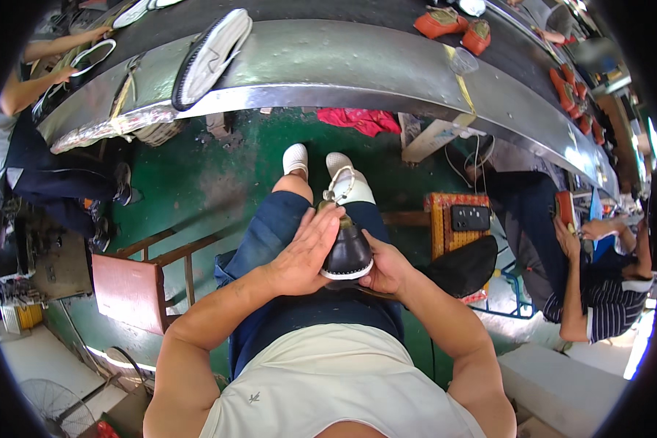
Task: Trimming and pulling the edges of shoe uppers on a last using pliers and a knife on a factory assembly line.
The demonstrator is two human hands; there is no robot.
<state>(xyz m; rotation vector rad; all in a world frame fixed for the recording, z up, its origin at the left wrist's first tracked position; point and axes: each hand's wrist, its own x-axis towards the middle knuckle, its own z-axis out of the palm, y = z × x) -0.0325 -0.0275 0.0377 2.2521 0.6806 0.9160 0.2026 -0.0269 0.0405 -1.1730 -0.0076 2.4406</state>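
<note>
A dark leather shoe (347, 254) rests over my lap, its rounded toe toward me and a pale stitched edge around the toe. My left hand (306, 252) lies along the shoe's left side, its fingers stretched out flat against the leather. On the other side my right hand (388, 266) grips the toe end, thumb up along the upper and the other fingers partly hidden beneath. A whitish loop (352, 188) stands up at the shoe's far end; what it is made of is hard to tell.
Ahead runs a metal-edged bench (299, 69) bearing a white-soled shoe (213, 58) and orange shoes (442, 23). A stool (128, 292) stands left. On my right, a phone (470, 217) lies on a patterned seat beside a black cloth (466, 269). Co-workers sit on both sides.
</note>
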